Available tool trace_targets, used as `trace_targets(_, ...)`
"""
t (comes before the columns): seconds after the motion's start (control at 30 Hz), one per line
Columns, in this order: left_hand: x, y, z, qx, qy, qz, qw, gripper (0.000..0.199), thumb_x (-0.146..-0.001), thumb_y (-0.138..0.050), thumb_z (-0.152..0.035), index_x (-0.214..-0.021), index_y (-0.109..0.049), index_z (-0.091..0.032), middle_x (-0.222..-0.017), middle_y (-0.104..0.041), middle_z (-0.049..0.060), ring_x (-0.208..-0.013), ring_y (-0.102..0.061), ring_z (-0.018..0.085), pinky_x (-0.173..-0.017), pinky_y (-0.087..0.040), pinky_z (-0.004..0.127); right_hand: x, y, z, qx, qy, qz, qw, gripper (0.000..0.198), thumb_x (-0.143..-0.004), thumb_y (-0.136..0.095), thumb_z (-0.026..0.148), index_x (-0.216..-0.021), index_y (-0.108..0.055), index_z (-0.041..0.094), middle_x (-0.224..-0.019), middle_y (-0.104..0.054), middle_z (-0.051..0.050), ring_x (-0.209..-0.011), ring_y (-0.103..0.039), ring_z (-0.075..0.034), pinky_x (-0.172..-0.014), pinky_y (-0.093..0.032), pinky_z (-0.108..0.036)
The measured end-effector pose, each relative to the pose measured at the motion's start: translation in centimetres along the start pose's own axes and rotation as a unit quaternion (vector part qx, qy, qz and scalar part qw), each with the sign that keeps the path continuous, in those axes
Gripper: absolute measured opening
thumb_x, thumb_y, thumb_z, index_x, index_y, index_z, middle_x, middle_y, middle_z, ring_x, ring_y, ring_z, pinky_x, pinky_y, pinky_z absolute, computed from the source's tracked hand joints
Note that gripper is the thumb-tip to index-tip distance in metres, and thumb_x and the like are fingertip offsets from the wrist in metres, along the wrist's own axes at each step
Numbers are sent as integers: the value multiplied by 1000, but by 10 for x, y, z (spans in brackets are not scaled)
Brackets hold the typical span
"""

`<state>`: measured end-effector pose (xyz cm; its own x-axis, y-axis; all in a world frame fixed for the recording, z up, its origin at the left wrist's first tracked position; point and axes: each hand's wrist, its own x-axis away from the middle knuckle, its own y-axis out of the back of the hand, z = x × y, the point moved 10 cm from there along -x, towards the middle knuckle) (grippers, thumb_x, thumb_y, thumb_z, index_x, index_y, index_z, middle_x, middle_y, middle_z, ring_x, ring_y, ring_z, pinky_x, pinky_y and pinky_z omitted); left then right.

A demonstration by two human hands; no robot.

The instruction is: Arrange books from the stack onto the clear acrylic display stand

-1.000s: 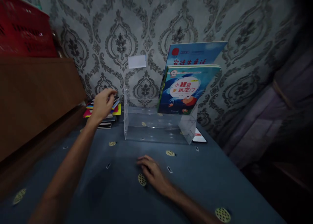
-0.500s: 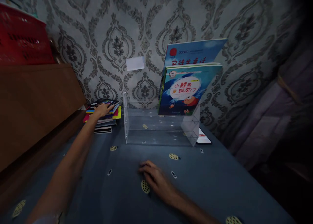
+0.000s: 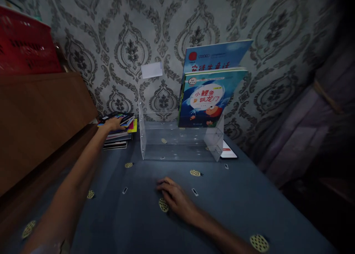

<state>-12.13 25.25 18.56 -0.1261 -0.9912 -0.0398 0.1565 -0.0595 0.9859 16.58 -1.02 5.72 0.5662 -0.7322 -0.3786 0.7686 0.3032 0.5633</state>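
At the back left of the table, my left hand [image 3: 113,124] is on a stack of books [image 3: 115,144]. Its fingers reach over the dark-covered top book [image 3: 128,116] and the thumb lies along the near edge, closed on it; part of the grip is hidden. My right hand [image 3: 173,194] rests on the tabletop in front of the rack, loosely bent, fingers apart and holding nothing. A clear acrylic book rack [image 3: 180,152] stands at the centre. In its right side, a blue picture book with a fish [image 3: 203,98] leans before a taller blue book [image 3: 219,56].
The dark blue table cover [image 3: 133,217] has yellow pineapple prints. A phone [image 3: 229,151] lies right of the rack. On the left stands a brown wooden cabinet [image 3: 41,117] with a red box [image 3: 26,46] on top. Patterned wallpaper rises behind, and a tied curtain [image 3: 307,124] hangs on the right.
My left hand has shifted slightly down and toward me on the stack, its thumb now along the books' near edge. My right hand stays on the table. The view has shifted slightly.
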Motion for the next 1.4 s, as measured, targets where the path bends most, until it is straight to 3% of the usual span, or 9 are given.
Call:
trace_targets(0.3,38,3,9,-53,28,50,997,66,-86,-58,-34,-149,-44,-23,-141,-61,15,-125,-61,31,-102,-47,38,0,3,5,1,11,-6,1000,30,-95,-45,8,-105,-70,20,-113,-67,-11,-107,-67,-21,-93,-55,-36)
trace_targets(0.43,49,2,4,-71,60,50,994,64,-84,-58,-26,-146,-46,-19,-144,-56,21,-122,-61,38,-100,-48,52,0,1,4,-1,9,-4,1000,28,-96,-45,10,-105,-70,18,-115,-66,-12,-107,-67,-22,-93,-56,-38)
trace_targets(0.6,45,0,-18,-80,102,2,992,68,-87,-58,-29,-150,-39,-12,-144,-49,31,-131,-50,49,-100,-40,69,-1,0,4,15,17,-5,1000,27,-96,-44,9,-103,-69,19,-110,-66,-11,-103,-67,-21,-90,-55,-35)
trace_targets(0.73,50,-1,-27,-74,116,-42,990,62,-94,-49,-29,-151,-36,-11,-142,-48,33,-130,-49,49,-98,-43,65,0,0,4,20,22,-9,1000,27,-93,-46,7,-103,-68,20,-110,-66,-10,-105,-66,-20,-91,-55,-35)
trace_targets(0.9,76,-3,-27,-71,91,-74,991,60,-95,-35,-15,-155,-32,-16,-149,-45,24,-137,-45,40,-105,-44,55,1,-2,0,22,21,-11,999,27,-94,-46,7,-104,-68,19,-110,-65,-10,-104,-66,-20,-91,-55,-36)
trace_targets(1.07,106,-17,-28,-72,77,-90,990,71,-89,-36,-7,-158,-29,-19,-159,-38,16,-144,-39,34,-113,-40,49,1,-2,0,14,33,-15,999,26,-94,-47,7,-104,-68,19,-111,-65,-10,-107,-66,-21,-92,-54,-35)
trace_targets(1.4,151,-53,-34,-67,69,-133,986,85,-77,-44,-1,-159,-31,-22,-165,-32,10,-153,-25,33,-121,-29,51,-1,-2,6,23,37,-10,999,28,-94,-46,5,-104,-69,19,-108,-66,-10,-103,-67,-20,-90,-55,-35)
